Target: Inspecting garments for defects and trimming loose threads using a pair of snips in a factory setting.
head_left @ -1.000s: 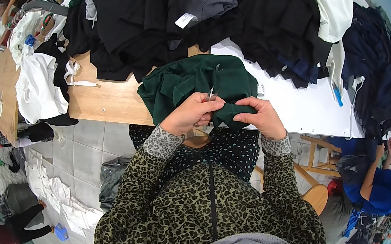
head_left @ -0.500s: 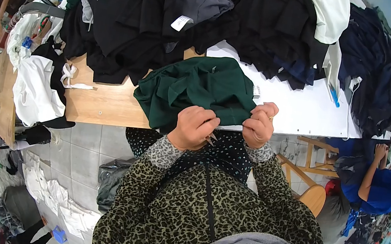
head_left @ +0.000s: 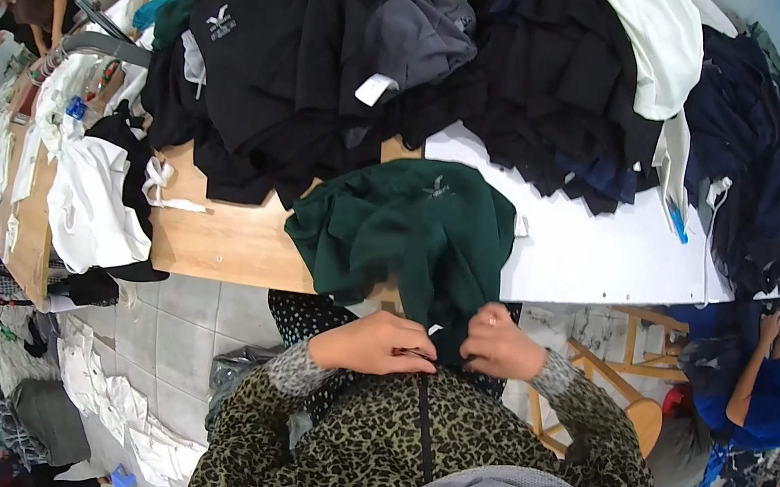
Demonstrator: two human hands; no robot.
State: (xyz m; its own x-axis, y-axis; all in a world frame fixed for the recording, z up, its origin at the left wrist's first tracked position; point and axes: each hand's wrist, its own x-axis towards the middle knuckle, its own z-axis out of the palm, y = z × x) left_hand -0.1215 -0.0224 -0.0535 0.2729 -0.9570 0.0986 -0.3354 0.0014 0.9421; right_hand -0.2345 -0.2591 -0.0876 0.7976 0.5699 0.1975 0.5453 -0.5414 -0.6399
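Left hand [head_left: 382,343]: curled just off the worktop's near edge, close to the chest; its grip is pinched narrow on the lower hem of the dark green garment [head_left: 412,232].
Right hand [head_left: 499,342]: just beside the left, knuckles up; its grip is closed on the same hem, fingers bunching the cloth.
Dark green garment: rises from the two grips and spreads away over the worktop [head_left: 229,240], crumpled, a small pale emblem on its far part; the near edge hangs off the worktop down to the hands.
Between the grips: a short stretch of green cloth, pulled into a fold; whether anything small is held there cannot be told.
Beyond the grips: a heap of black garments [head_left: 264,74] with white labels, a grey piece [head_left: 421,37], and further dark clothes [head_left: 553,97] piled across the worktop.
Left of the grips: white garments [head_left: 89,199] lying along the worktop's side.
Right of the grips: a white sheet [head_left: 600,255] covering the worktop, navy garments [head_left: 764,168] past it, and a person in a blue top [head_left: 775,402] well apart.
Below the grips: leopard-print sleeves [head_left: 352,429] and tiled floor [head_left: 165,331].
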